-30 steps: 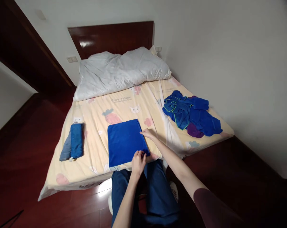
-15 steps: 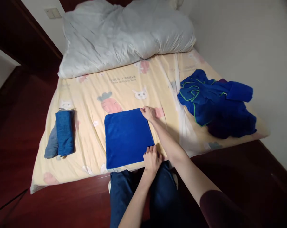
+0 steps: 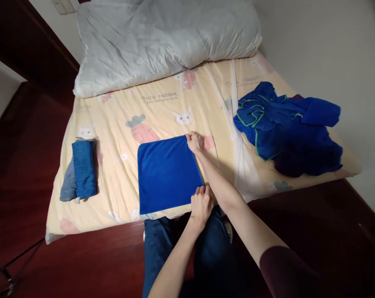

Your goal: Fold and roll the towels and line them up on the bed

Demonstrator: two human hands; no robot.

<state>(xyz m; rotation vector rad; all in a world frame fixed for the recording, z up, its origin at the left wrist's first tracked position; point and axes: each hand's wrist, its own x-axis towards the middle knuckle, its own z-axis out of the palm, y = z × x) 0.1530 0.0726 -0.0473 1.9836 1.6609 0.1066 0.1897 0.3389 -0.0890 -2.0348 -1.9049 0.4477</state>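
A blue cloth [image 3: 168, 176], folded to a near square, lies flat at the front edge of the bed. My right hand [image 3: 194, 142] pinches its far right corner. At the near right corner, my left hand [image 3: 202, 203] has its fingers closed on the cloth's edge. Both hands are along the right side of the cloth, the left one nearer to my body.
A crumpled heap of blue cloths [image 3: 286, 128] with green edging lies on the right of the bed [image 3: 112, 124]. Rolled blue and grey-blue cloths [image 3: 84, 169] rest at the left. A bulky grey-white quilt [image 3: 168, 37] spans the back.
The view has shifted slightly. Both hands keep hold of the right corners, and the right side of the cloth has moved a little to the right.
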